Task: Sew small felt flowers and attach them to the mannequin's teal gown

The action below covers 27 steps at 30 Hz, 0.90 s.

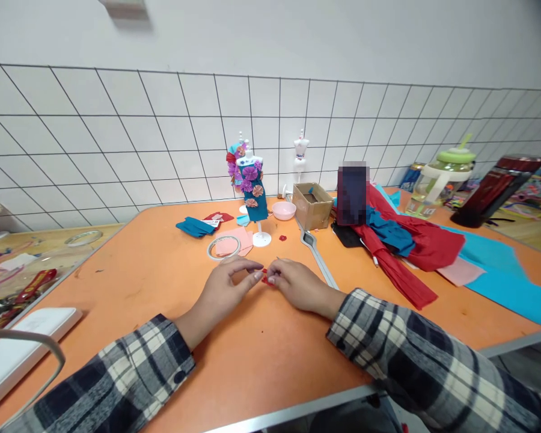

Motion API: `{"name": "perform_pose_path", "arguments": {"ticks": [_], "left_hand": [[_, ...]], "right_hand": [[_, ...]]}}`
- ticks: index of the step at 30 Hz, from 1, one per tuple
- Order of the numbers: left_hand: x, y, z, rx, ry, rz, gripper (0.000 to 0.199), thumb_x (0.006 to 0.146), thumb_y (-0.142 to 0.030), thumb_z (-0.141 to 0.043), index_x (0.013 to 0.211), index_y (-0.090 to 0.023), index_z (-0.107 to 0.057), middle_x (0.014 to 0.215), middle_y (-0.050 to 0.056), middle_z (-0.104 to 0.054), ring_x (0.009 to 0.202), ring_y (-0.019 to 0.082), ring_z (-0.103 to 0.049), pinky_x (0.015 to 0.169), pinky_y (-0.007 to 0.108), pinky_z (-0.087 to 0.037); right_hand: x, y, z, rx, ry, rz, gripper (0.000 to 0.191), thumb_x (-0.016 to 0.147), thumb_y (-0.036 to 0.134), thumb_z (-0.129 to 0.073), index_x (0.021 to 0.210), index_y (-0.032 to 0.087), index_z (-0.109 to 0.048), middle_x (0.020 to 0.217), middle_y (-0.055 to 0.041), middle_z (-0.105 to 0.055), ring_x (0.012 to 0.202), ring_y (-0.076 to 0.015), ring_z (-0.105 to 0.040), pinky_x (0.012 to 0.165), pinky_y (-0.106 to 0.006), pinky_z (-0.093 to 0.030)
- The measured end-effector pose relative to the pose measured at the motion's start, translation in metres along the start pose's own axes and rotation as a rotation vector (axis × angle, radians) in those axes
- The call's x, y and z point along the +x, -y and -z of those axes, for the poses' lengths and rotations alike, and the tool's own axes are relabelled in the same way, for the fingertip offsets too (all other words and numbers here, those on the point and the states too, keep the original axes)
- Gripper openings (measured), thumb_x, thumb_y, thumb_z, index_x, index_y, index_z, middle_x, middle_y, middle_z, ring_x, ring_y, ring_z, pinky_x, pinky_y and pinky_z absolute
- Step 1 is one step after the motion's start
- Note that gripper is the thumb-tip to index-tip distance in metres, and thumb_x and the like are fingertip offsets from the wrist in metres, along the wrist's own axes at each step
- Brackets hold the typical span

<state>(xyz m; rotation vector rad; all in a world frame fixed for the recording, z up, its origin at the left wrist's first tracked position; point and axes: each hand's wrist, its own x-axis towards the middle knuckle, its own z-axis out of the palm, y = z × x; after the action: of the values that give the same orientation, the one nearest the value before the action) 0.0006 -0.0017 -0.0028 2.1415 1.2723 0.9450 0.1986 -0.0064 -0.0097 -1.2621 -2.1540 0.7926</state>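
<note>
Low over the middle of the orange table (162,264), my right hand (297,282) is closed, pinching a small red crepe-paper piece (265,279) between thumb and fingers. My left hand (234,281) meets it from the other side, with its thumb and index fingertips drawn close at the red piece's edge. Much of the piece is hidden by the fingertips. Just beyond lies a small red paper flower (282,238). Behind the hands stands a white mini mannequin in a teal paper dress (255,207) with purple and peach flowers.
A tape roll (211,250) lies on pink paper (246,236), beside folded teal paper (195,227). Farther back are a pink bowl (284,210), a cardboard box (313,215) and a bare mannequin (300,150). Red crepe paper (433,243), a phone (352,195) and a dark red flask (496,191) occupy the right.
</note>
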Motion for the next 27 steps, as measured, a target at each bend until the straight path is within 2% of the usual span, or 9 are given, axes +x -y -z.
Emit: {"name": "perform_pose_path", "arguments": {"ticks": [2, 5, 7, 11, 16, 18, 20, 23, 27], "left_hand": [[0.001, -0.002, 0.002, -0.136, -0.02, 0.056, 0.029, 0.081, -0.044, -0.064, 0.099, -0.023, -0.072, 0.104, 0.007, -0.07, 0.103, 0.025, -0.06, 0.091, 0.039, -0.044], [0.0, -0.007, -0.001, -0.292, 0.025, 0.13, 0.029, 0.076, -0.041, -0.07, 0.097, -0.021, -0.073, 0.105, 0.008, -0.07, 0.101, 0.025, -0.062, 0.087, 0.038, -0.048], [-0.001, -0.012, -0.005, -0.411, 0.009, 0.179, 0.027, 0.073, -0.037, -0.073, 0.094, -0.02, -0.072, 0.099, 0.008, -0.072, 0.093, 0.024, -0.065, 0.083, 0.037, -0.05], [-0.003, -0.018, -0.009, -0.529, -0.087, 0.228, 0.02, 0.068, -0.031, -0.076, 0.084, -0.019, -0.073, 0.09, 0.006, -0.074, 0.085, 0.021, -0.067, 0.082, 0.034, -0.051], [-0.003, -0.013, -0.008, -0.574, -0.142, 0.211, 0.017, 0.066, -0.03, -0.079, 0.078, -0.019, -0.074, 0.085, 0.004, -0.072, 0.085, 0.02, -0.066, 0.081, 0.032, -0.051], [-0.003, -0.01, -0.008, -0.616, -0.155, 0.212, 0.017, 0.068, -0.03, -0.078, 0.079, -0.019, -0.073, 0.086, 0.004, -0.072, 0.086, 0.02, -0.065, 0.082, 0.032, -0.05], [-0.002, -0.006, -0.008, -0.684, -0.153, 0.23, 0.019, 0.068, -0.03, -0.079, 0.082, -0.019, -0.073, 0.088, 0.003, -0.072, 0.087, 0.019, -0.065, 0.083, 0.031, -0.049], [-0.003, -0.004, -0.009, -0.773, -0.13, 0.274, 0.022, 0.067, -0.03, -0.08, 0.083, -0.018, -0.071, 0.09, 0.004, -0.073, 0.088, 0.019, -0.065, 0.084, 0.031, -0.049], [-0.004, -0.008, -0.008, -0.795, -0.096, 0.318, 0.035, 0.067, -0.03, -0.081, 0.097, -0.019, -0.069, 0.085, 0.004, -0.074, 0.085, 0.019, -0.067, 0.084, 0.032, -0.048]], "right_hand": [[0.002, 0.001, -0.001, 0.425, 0.039, -0.119, 0.013, 0.09, 0.028, -0.05, 0.086, 0.017, -0.056, 0.076, 0.0017, -0.054, 0.062, -0.0088, -0.046, 0.056, -0.021, -0.034], [0.003, 0.005, -0.001, 0.949, 0.2, -0.275, 0.021, 0.085, 0.038, -0.059, 0.088, 0.018, -0.054, 0.066, 0.0071, -0.043, 0.045, -0.0045, -0.028, 0.04, -0.018, -0.017], [0.001, 0.008, -0.002, 1.136, 0.215, -0.318, 0.024, 0.08, 0.037, -0.066, 0.087, 0.017, -0.054, 0.065, 0.008, -0.041, 0.043, -0.0028, -0.025, 0.037, -0.016, -0.011], [-0.001, 0.015, -0.002, 1.3, 0.166, -0.391, 0.02, 0.079, 0.029, -0.07, 0.086, 0.016, -0.058, 0.067, 0.0064, -0.048, 0.042, -0.0005, -0.031, 0.034, -0.012, -0.015], [0.0, 0.014, -0.002, 1.352, 0.11, -0.44, 0.011, 0.081, 0.02, -0.067, 0.088, 0.015, -0.062, 0.077, 0.0009, -0.063, 0.045, -0.0011, -0.045, 0.039, -0.011, -0.037], [0.0, 0.011, -0.002, 1.314, 0.123, -0.421, 0.012, 0.083, 0.022, -0.064, 0.092, 0.015, -0.063, 0.084, -0.0022, -0.066, 0.046, -0.0018, -0.048, 0.039, -0.012, -0.038], [0.0, 0.009, -0.002, 1.2, 0.099, -0.383, 0.016, 0.083, 0.024, -0.062, 0.097, 0.015, -0.063, 0.089, -0.0037, -0.067, 0.044, -0.0019, -0.047, 0.035, -0.012, -0.034], [-0.001, 0.009, -0.002, 0.938, -0.048, -0.284, 0.022, 0.081, 0.028, -0.062, 0.1, 0.017, -0.061, 0.087, -0.0014, -0.067, 0.039, -0.0024, -0.041, 0.032, -0.015, -0.028], [-0.002, 0.015, -0.001, 0.606, -0.185, -0.113, 0.025, 0.08, 0.039, -0.062, 0.091, 0.016, -0.065, 0.084, -0.0018, -0.066, 0.055, -0.0073, -0.051, 0.048, -0.019, -0.04]]}}
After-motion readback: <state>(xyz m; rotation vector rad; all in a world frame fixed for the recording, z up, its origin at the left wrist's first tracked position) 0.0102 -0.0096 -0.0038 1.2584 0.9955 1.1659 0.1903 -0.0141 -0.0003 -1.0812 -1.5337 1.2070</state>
